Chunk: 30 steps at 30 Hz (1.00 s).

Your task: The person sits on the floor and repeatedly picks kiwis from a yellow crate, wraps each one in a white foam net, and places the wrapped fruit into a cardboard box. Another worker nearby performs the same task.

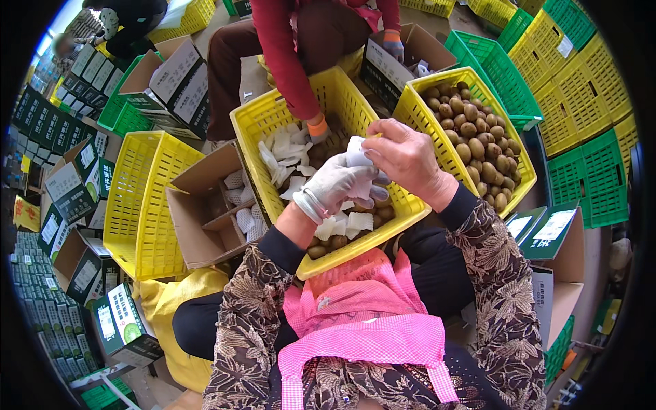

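Over the yellow crate [403, 217] in front of me, my left hand [339, 184], in a pale glove, is closed on a white foam sleeve [356, 152]. My bare right hand [408, 154] pinches the sleeve's upper right side. Whether a kiwi is inside the sleeve cannot be seen. Below my hands, loose white foam sleeves [360, 221] lie on brown kiwis [316, 251] in the crate. Across from me, another person's orange-cuffed, gloved hand [319, 130] reaches into the same crate, next to a heap of flattened sleeves [281, 148].
A yellow crate heaped with kiwis [482, 147] stands to the right. On the left are an open carton [191, 236] with sleeved fruit and a yellow crate [147, 205]. Stacked crates [581, 102] line the right side; dark green cartons [72, 184] crowd the far left.
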{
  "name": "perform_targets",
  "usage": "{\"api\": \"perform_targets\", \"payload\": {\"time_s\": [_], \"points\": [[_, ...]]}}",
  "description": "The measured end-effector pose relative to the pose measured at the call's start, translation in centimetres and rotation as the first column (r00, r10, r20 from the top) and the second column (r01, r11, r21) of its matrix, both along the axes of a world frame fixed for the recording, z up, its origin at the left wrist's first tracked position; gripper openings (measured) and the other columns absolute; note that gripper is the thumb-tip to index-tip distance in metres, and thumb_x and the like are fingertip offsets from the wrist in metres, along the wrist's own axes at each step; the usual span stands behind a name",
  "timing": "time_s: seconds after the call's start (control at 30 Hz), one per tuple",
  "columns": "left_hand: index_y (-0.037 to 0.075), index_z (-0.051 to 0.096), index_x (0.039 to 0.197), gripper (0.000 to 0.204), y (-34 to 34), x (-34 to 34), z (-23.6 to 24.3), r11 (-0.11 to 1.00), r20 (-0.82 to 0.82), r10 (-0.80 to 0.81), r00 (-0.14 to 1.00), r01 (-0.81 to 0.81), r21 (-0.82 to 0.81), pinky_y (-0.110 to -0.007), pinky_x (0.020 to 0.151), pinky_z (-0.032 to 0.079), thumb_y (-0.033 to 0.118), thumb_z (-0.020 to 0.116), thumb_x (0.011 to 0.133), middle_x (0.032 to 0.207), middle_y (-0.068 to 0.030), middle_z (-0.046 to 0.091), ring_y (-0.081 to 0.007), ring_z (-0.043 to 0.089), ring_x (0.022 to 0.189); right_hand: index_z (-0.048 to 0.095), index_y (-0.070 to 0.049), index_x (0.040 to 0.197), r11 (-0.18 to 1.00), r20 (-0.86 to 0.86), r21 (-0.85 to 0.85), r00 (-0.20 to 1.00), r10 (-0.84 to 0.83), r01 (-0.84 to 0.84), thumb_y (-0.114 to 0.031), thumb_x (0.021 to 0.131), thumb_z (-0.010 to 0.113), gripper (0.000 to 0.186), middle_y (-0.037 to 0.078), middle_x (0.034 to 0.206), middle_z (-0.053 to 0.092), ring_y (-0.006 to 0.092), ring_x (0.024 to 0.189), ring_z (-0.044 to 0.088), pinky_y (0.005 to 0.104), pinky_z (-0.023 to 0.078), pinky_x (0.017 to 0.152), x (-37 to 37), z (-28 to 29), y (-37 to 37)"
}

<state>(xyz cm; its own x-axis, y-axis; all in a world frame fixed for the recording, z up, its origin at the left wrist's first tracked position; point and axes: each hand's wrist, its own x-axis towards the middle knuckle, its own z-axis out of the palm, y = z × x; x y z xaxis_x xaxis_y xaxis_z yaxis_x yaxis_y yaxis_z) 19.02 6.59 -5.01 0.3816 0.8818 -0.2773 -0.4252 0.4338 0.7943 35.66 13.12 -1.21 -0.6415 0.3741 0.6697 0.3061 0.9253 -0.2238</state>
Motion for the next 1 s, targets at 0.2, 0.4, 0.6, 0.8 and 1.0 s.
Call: {"api": "perform_targets", "payload": {"time_s": [0.2, 0.4, 0.6, 0.8, 1.0], "points": [[0.003, 0.052, 0.121, 0.040, 1.6, -0.1, -1.1, 0.992, -0.106, -0.035, 0.994, 0.048, 0.120, -0.029, 0.060, 0.056, 0.018, 0.065, 0.087, 0.096, -0.0078, 0.065, -0.0224, 0.069, 0.076, 0.065, -0.005, 0.093, 0.790, -0.006, -0.614, 1.000, 0.003, -0.006, -0.008, 0.075, 0.070, 0.019, 0.012, 0.081, 0.067, 0.0200, 0.064, 0.066, 0.0281, 0.052, 0.058, 0.6, -0.2, 0.3], [-0.001, 0.043, 0.135, 0.067, 4.8, 1.2, -3.4, 0.976, 0.235, -0.140, 0.962, 0.094, 0.196, -0.029, 0.087, 0.050, 0.016, 0.073, 0.078, 0.118, -0.0095, 0.059, -0.0169, 0.061, 0.102, 0.065, 0.001, 0.093, 0.018, -0.068, -0.998, 0.997, -0.034, -0.068, -0.009, 0.080, 0.072, 0.018, 0.006, 0.080, 0.068, 0.0089, 0.058, 0.062, 0.0206, 0.045, 0.048, 4.9, -0.3, 3.5], [0.007, 0.062, 0.114, 0.050, 4.8, 6.7, -18.9, 0.849, -0.982, -0.104, -0.155, 0.500, -0.169, -0.046, 0.099, 0.038, 0.040, 0.065, 0.076, 0.121, -0.0149, 0.058, -0.0308, 0.051, 0.117, 0.062, 0.000, 0.101, 0.039, -0.398, -0.908, 0.830, -0.390, -0.417, -0.009, 0.088, 0.063, 0.016, 0.010, 0.087, 0.069, 0.0112, 0.058, 0.066, 0.0158, 0.042, 0.039, 7.7, 0.8, 5.8], [0.008, 0.058, 0.123, 0.037, 2.0, 8.1, -27.1, 0.852, -0.895, -0.009, -0.446, 0.465, -0.240, -0.059, 0.109, 0.018, 0.018, 0.048, 0.089, 0.132, -0.0122, 0.052, -0.0336, 0.037, 0.129, 0.063, 0.001, 0.109, -0.084, -0.421, -0.878, 0.844, -0.332, -0.471, -0.011, 0.089, 0.062, 0.023, 0.011, 0.090, 0.069, 0.0159, 0.064, 0.069, 0.0182, 0.051, 0.045, 7.5, 0.6, 4.9], [0.009, 0.054, 0.123, 0.063, 1.8, 5.9, -23.1, 0.983, -0.965, 0.066, 0.255, 0.149, 0.106, -0.046, 0.107, 0.030, 0.037, 0.076, 0.071, 0.121, -0.0166, 0.059, -0.0315, 0.050, 0.120, 0.060, -0.001, 0.114, 0.231, 0.006, -0.971, 0.972, -0.233, 0.061, -0.017, 0.090, 0.062, 0.029, 0.011, 0.095, 0.070, 0.0158, 0.073, 0.070, 0.0232, 0.052, 0.053, 6.1, -0.8, 4.4]]}}
